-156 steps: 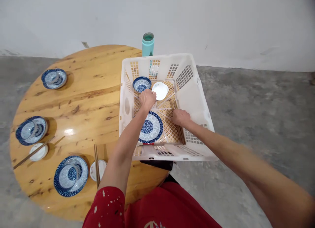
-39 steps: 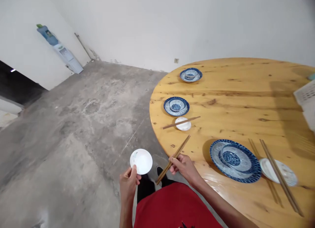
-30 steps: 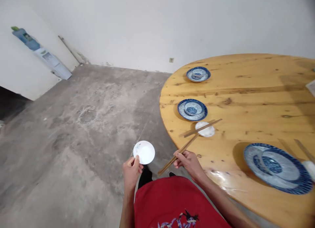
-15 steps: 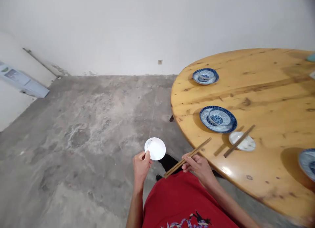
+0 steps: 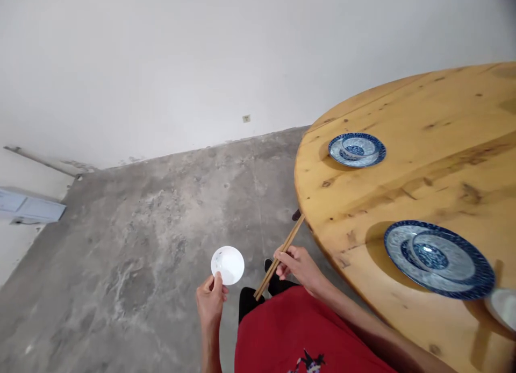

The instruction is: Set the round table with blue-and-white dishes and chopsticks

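Between thumb and fingers, my left hand [image 5: 211, 298] grips a small white saucer [image 5: 230, 266] by its near rim, out over the floor. My right hand [image 5: 297, 266] pinches a pair of wooden chopsticks [image 5: 268, 276] near their middle, tilted up and to the right beside the table edge. To the right on the round wooden table [image 5: 346, 217] sits a blue-patterned plate [image 5: 467, 279] with a clear bowl [image 5: 437, 252] on it. Farther back lies a second blue-patterned plate [image 5: 377, 157], also bearing a clear bowl [image 5: 357, 147].
At the right edge, part of a white saucer [image 5: 506, 306] shows on the table. Bare concrete floor [image 5: 169, 228] spreads to my left, up to a white wall [image 5: 161, 66] with a socket [image 5: 246, 118]. A pale appliance [image 5: 34, 205] stands at the far left.
My view has advanced along the table, so its plates appear nearer and farther right. Both hands keep hold of the saucer and chopsticks; the chopsticks now point more steeply away from me.
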A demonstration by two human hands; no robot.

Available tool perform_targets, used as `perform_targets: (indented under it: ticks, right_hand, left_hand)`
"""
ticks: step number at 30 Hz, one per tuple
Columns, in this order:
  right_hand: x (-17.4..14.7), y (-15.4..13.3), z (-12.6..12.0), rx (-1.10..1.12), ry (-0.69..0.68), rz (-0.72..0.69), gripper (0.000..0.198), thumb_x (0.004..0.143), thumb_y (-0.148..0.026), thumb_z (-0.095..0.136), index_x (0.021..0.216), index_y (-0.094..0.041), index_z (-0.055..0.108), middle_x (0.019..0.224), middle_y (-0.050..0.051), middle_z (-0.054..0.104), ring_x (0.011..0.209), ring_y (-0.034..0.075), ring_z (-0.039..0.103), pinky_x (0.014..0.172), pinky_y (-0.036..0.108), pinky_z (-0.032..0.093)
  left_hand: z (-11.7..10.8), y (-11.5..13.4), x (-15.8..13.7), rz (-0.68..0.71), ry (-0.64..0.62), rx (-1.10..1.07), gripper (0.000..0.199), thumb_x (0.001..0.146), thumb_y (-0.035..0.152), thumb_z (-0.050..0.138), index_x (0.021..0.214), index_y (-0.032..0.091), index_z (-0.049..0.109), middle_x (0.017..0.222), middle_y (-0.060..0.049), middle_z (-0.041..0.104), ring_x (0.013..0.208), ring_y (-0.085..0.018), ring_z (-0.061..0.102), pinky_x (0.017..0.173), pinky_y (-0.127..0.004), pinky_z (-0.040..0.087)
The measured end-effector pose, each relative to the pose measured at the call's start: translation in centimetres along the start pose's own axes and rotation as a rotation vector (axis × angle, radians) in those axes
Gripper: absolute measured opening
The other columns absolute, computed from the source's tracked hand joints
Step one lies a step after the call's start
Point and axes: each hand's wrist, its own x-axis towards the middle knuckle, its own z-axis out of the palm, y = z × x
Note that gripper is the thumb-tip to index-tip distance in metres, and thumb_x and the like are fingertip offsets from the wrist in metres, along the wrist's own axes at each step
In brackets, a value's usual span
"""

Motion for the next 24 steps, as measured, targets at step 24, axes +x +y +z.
perform_targets:
  ticks: [24]
  right_hand:
    - [24.8,-15.3,6.7,0.373,0.691,-0.117,0.028,0.062,-0.050,0.059,0.065,-0.022,0.055,0.049,0.002,0.064,0.042,0.014,0.058,0.047,0.026,0.049]
  left_hand:
    - [14.7,28.0,39.1,0.461,-0.842,0.166,0.063,0.066,0.079,0.064,0.051,0.018,0.059,0.048,-0.003,0.057,0.043,-0.012,0.046,0.047,-0.025,0.036]
